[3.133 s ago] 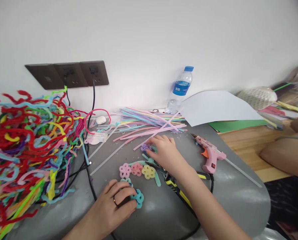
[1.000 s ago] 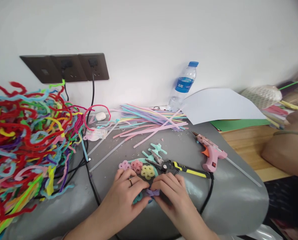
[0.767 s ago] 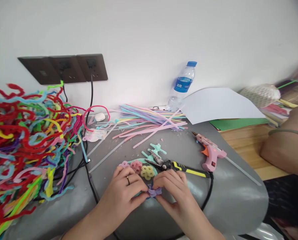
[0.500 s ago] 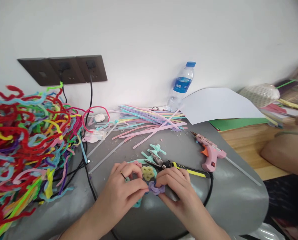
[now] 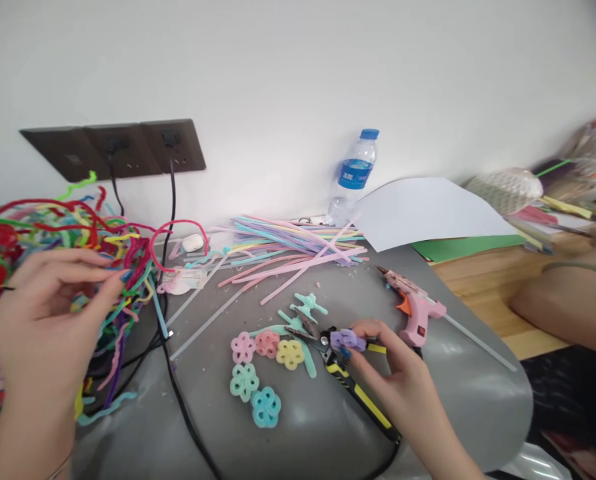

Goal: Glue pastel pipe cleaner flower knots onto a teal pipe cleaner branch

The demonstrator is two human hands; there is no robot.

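Observation:
In the head view my right hand (image 5: 391, 373) pinches a purple pipe-cleaner flower (image 5: 347, 340) between thumb and fingers, just above the pliers (image 5: 345, 380) with yellow and black handles. My left hand (image 5: 53, 313) is in front of the heap of colourful pipe cleaners (image 5: 68, 220) at the left. Its thumb and fingertips come together; what they hold, if anything, does not show. On the grey table lie a pink flower (image 5: 243, 347), a coral flower (image 5: 267, 344), a yellow flower (image 5: 291, 354), a mint flower (image 5: 244, 381) and a blue flower (image 5: 266, 407), grouped in a curve.
A pink glue gun (image 5: 418, 310) with a glue stick lies at the right. Straight pastel pipe cleaners (image 5: 298, 243) are stacked near the wall, beside a water bottle (image 5: 355, 175) and white paper (image 5: 433, 210). Black cables (image 5: 181, 393) cross the table. Another person's arm (image 5: 568, 287) is at far right.
My left hand has left the purple flower and moved left to the pipe-cleaner heap. My right hand has shifted right and up with the flower. The pliers' handles now lie spread apart.

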